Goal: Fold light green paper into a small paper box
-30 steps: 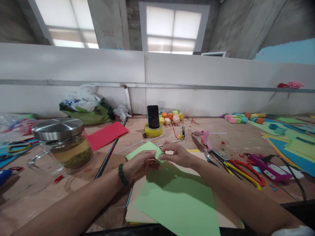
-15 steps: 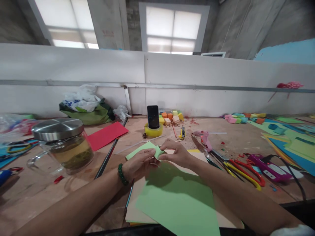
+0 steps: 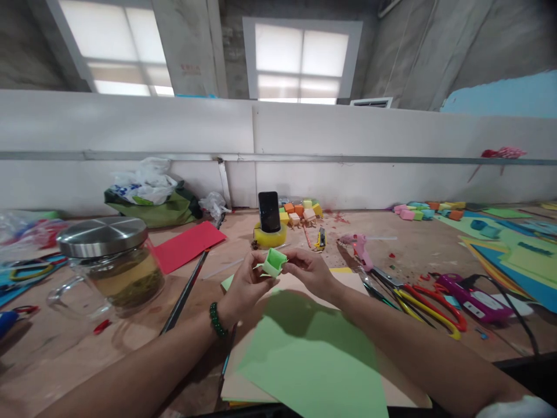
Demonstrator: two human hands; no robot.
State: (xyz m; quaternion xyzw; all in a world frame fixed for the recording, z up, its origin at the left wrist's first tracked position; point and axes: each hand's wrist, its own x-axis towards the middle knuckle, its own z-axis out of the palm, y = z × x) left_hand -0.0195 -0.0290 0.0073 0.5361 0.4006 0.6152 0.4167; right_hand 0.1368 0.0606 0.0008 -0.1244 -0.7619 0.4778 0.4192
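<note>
Between my two hands is a small light-green folded paper box [image 3: 275, 262], its open side tipped up toward me. My left hand [image 3: 248, 285] grips its left side, with the thumb below and the fingers behind. The fingertips of my right hand [image 3: 311, 271] pinch its right edge. Beneath my hands, a large green paper sheet [image 3: 313, 354] lies over a stack of peach paper [image 3: 250, 371]. A corner of another green piece [image 3: 227, 283] shows behind my left hand.
A glass teapot [image 3: 130, 278] and red paper [image 3: 189, 247] lie to the left. Ahead, a phone [image 3: 269, 212] leans in a yellow tape roll [image 3: 270, 237] near small paper cubes [image 3: 308, 216]. Right are a pink glue gun [image 3: 362, 252], scissors [image 3: 430, 302] and a purple device [image 3: 476, 299].
The green paper between my hands has turned, and its hollow box shape with an open side now shows. Both hands have shifted their hold around it.
</note>
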